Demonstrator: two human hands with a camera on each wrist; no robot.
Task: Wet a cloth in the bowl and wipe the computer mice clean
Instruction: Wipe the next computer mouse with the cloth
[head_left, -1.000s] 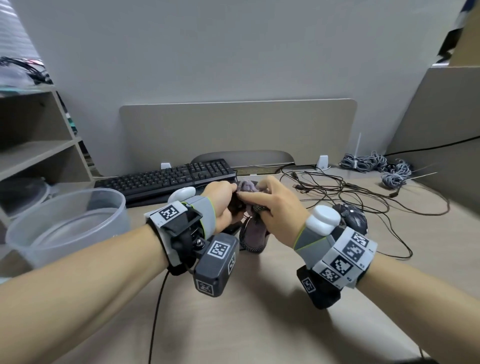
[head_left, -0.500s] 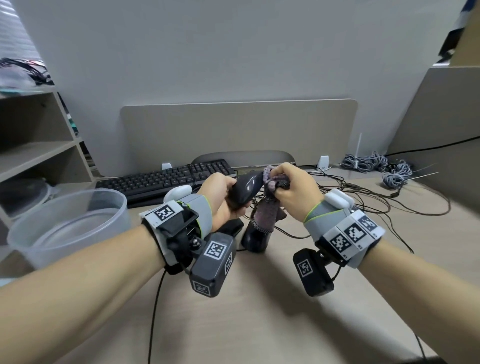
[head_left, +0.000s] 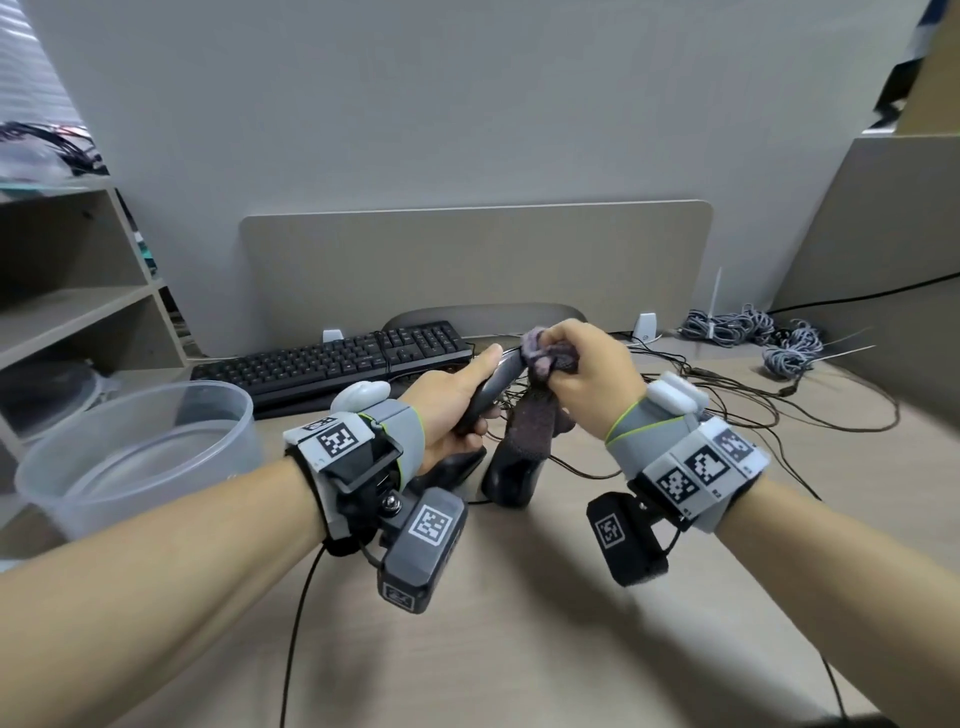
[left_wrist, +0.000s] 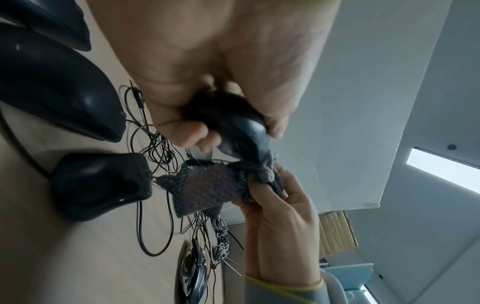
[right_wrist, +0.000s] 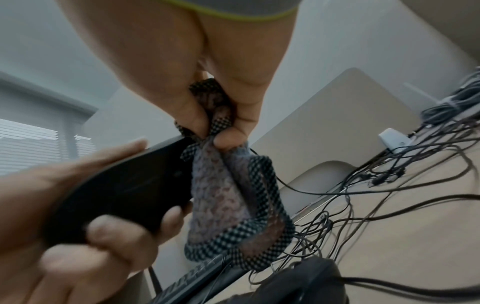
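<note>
My left hand (head_left: 470, 400) grips a black computer mouse (head_left: 493, 387) and holds it lifted above the desk, nose tilted up. My right hand (head_left: 582, 371) pinches a bunched purple-grey cloth (head_left: 543, 358) with a checked border against the mouse's front end; the rest of the cloth hangs down. The left wrist view shows the mouse (left_wrist: 233, 127) touching the cloth (left_wrist: 207, 185). The right wrist view shows the cloth (right_wrist: 226, 185) beside the mouse (right_wrist: 124, 185). A clear plastic bowl (head_left: 140, 452) with water stands at the left.
Two more black mice (head_left: 511, 478) (head_left: 452, 465) lie on the desk under my hands, and a patterned one (left_wrist: 193, 271) lies further right. A black keyboard (head_left: 332, 364) sits behind, a tangle of cables (head_left: 727, 400) to the right, shelves (head_left: 78, 312) at the left.
Both hands have risen from the desk with the mouse and cloth. The right hand has drawn the cloth up along the mouse to its front end.
</note>
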